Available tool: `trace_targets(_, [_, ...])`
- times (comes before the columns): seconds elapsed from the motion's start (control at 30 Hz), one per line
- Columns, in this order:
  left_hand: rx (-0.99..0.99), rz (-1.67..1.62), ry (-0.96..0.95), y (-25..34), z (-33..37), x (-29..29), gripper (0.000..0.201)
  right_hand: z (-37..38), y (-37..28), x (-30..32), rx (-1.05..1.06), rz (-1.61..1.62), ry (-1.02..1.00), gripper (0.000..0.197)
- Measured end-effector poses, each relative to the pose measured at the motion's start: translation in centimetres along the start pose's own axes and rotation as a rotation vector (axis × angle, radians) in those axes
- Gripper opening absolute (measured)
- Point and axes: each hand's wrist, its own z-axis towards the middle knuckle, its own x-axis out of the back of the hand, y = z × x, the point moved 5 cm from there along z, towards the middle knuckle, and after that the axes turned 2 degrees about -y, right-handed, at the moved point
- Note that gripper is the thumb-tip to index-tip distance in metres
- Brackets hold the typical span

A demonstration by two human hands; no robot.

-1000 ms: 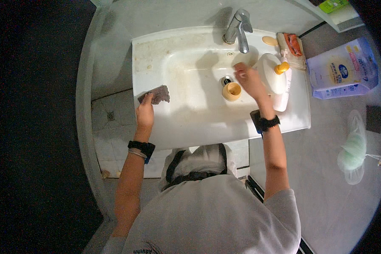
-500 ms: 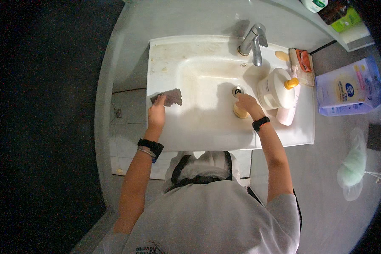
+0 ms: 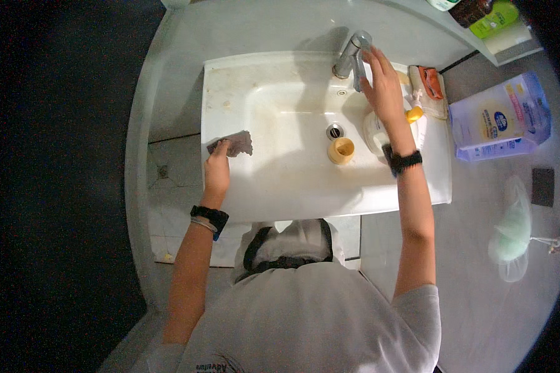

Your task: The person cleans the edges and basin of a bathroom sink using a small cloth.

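Our left hand [image 3: 218,166] pins a grey pad [image 3: 232,143] to the sink [image 3: 280,180] rim, parked there, while our right hand [image 3: 384,90], fingers loose, touches the tap [image 3: 353,56].

a blue and white pouch [image 3: 499,118] lies right of the sink; a green-labelled bottle [image 3: 496,13] stands on the shelf above.
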Motion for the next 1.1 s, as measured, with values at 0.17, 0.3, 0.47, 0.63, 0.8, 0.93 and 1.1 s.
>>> trace_targets(0.17, [0.009, 0.029, -0.047, -0.8, 0.2, -0.5, 0.033, 1.8, 2.5, -2.8, -0.048, -0.078, -0.118, 0.039])
trace_targets(0.3, [0.032, 0.031, -0.064, -0.3, 0.2, -0.2, 0.033, 2.8, 3.4, -3.2, -0.001, -0.141, -0.179, 0.035])
trace_targets(0.47, [0.041, -0.006, -0.057, -0.1, 0.3, 0.0, 0.033, 4.6, 4.8, -3.5, -0.036, -0.181, -0.347, 0.036])
trace_targets(0.63, [-0.024, 0.035, -0.027, 0.4, 0.3, 0.4, 0.03, 5.1, 4.4, -2.8, -0.038, -0.106, -0.314, 0.033])
trace_targets(0.8, [0.072, 0.073, -0.076, -0.4, 0.1, 0.2, 0.029, 2.0, -1.6, 1.6, 0.012, 0.056, 0.137, 0.028])
trace_targets(0.93, [0.07, 0.059, -0.042, -0.3, 0.1, -0.2, 0.031, -7.5, -2.3, -2.0, -0.542, 0.379, 0.019, 0.019])
trace_targets(1.1, [0.067, 0.08, -0.048, -0.1, 0.2, 0.1, 0.033, -15.3, 4.8, -13.5, -1.083, 1.162, 0.041, 0.011])
